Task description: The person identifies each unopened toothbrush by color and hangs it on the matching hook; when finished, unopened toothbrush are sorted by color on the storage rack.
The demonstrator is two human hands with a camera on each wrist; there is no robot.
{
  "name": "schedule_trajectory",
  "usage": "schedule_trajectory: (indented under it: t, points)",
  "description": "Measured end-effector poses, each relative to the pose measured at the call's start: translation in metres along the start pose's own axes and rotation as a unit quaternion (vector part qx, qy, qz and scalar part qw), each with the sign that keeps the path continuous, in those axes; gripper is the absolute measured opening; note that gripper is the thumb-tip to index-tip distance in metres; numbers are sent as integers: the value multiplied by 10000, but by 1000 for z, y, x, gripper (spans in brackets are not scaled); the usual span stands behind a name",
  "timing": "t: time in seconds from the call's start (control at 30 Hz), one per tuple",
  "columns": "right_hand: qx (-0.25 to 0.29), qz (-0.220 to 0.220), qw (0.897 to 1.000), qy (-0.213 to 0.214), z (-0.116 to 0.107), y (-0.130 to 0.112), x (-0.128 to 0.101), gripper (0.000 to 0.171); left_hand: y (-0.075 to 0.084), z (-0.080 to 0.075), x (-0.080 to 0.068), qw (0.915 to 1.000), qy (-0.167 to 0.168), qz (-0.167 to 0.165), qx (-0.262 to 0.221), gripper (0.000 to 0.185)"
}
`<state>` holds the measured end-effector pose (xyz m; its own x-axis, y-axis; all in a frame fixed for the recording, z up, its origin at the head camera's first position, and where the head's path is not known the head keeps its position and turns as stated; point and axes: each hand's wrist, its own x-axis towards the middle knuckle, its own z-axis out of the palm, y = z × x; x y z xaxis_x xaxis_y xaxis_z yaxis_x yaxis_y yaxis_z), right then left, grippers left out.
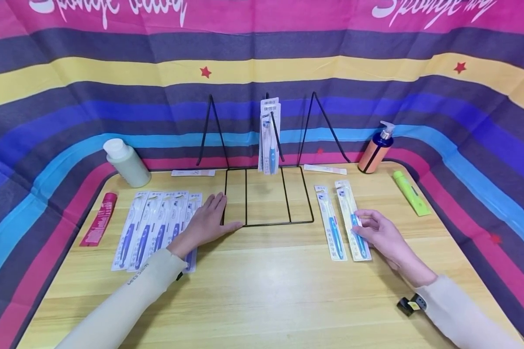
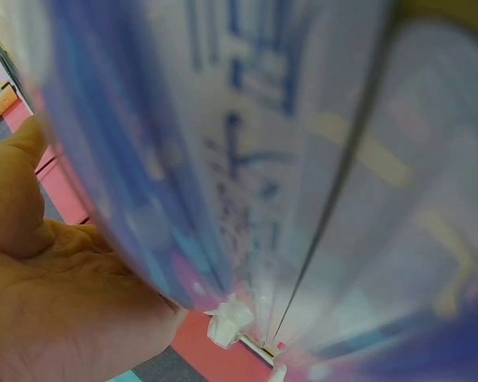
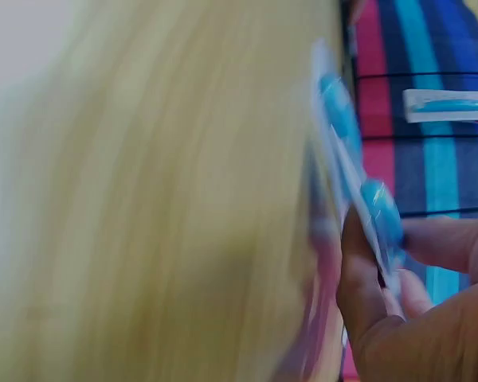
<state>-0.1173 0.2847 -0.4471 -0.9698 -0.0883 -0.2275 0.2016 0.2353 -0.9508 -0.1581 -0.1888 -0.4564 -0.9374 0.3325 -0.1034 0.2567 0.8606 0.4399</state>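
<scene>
Right hand (image 1: 382, 237): grip pinched on the blue toothbrush pack (image 1: 348, 215), farther right of two beside the wire rack (image 1: 279, 223) on the worktop (image 1: 262, 295); light edge pressure should keep it unbent. Left hand (image 1: 207, 220): fingers extended, at the rack's left side.

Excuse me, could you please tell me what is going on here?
A person's right hand pinches a packaged blue toothbrush, with another beside it. The left hand lies at the left edge of a black wire rack, next to the packaged purple toothbrushes. Packaged toothbrushes, the front one blue, hang on the rack.
</scene>
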Motion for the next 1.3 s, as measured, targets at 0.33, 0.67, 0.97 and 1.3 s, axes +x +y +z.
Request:
schedule_trajectory:
  t: [0.33, 0.67, 0.97, 1.3]
  points:
    - [1215, -1136, 9856, -318, 54, -29, -17, 39, 0, 0, 0, 10000, -49, -17, 30, 103]
    - [1610, -3116, 9353, -473, 103, -71, -18, 36, -1, 0, 1, 10000, -64, -31, 13, 104]
    - [1196, -3159, 9381, -759, 122, -80, -14, 29, -2, 2, 1, 10000, -48, -37, -18, 104]
    - [1182, -2736, 9463, -1252, 137, -87, 8, 46, -3, 1, 1, 10000, 19, 13, 37, 103]
